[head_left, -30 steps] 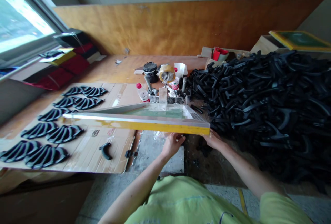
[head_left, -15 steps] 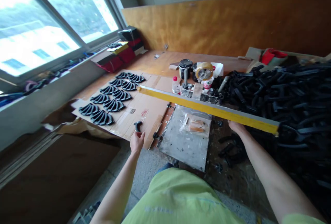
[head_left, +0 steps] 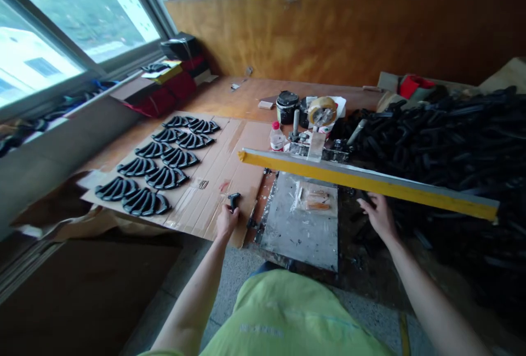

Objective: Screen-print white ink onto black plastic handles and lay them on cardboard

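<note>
My left hand (head_left: 227, 221) grips a small curved black plastic piece (head_left: 234, 200) above the near right part of a flattened cardboard sheet (head_left: 224, 167). Rows of black fan-shaped groups of curved pieces (head_left: 167, 177) lie on the left of that sheet. My right hand (head_left: 380, 216) is just below the yellow-edged bar (head_left: 349, 176), its fingers bent around a dark piece (head_left: 367, 197) that looks like another black plastic part. Beyond it spreads a large heap of black plastic pieces (head_left: 444, 131). A grey metal plate (head_left: 302, 235) lies between my hands, bearing a clear bag with orange-brown contents (head_left: 318, 198).
The bar crosses above the plate and the heap's near side. Behind it stand a red-capped bottle (head_left: 276, 139), a black-lidded tub (head_left: 287, 107) and a tape roll (head_left: 322, 111). Red and black boxes (head_left: 164, 96) sit by the window; an orange-brown board (head_left: 329, 38) rises at the back.
My left hand has moved right over the cardboard with its black piece, which has turned. My right hand has drawn back from behind the bar and shows more. The whole view has shifted.
</note>
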Tool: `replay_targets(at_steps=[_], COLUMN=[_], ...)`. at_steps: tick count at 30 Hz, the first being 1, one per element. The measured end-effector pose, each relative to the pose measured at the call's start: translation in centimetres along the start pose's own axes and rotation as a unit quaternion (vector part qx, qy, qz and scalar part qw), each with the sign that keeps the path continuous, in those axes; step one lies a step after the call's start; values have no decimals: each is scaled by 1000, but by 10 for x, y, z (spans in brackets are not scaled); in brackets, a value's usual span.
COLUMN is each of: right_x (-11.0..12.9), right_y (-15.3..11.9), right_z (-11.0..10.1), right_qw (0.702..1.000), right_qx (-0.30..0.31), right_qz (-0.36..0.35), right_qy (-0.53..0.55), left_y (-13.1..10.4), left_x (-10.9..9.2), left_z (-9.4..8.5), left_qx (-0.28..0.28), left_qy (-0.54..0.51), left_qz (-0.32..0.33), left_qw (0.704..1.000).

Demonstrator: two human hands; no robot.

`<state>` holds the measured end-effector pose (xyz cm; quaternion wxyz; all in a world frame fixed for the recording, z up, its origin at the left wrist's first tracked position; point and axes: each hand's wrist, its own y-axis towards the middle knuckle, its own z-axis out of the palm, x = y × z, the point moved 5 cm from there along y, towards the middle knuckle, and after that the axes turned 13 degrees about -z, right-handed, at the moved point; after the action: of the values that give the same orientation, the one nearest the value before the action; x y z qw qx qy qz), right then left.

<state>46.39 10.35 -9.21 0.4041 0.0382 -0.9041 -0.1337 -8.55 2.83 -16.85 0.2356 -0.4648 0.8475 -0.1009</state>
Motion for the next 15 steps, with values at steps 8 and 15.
replay_targets(at_steps=[8,15], right_x=[111,116], right_y=[-8,-19], right_z=[85,100], right_qw=[948,917], right_qx=[145,173], right_qz=[-261,-277], right_qy=[-114,-228], left_y=[-19,-47], left_x=[-8,-40], left_z=[-11,-43], left_qx=[-11,-1], left_qy=[-27,-161], left_qz=[49,135], left_qw=[998,978])
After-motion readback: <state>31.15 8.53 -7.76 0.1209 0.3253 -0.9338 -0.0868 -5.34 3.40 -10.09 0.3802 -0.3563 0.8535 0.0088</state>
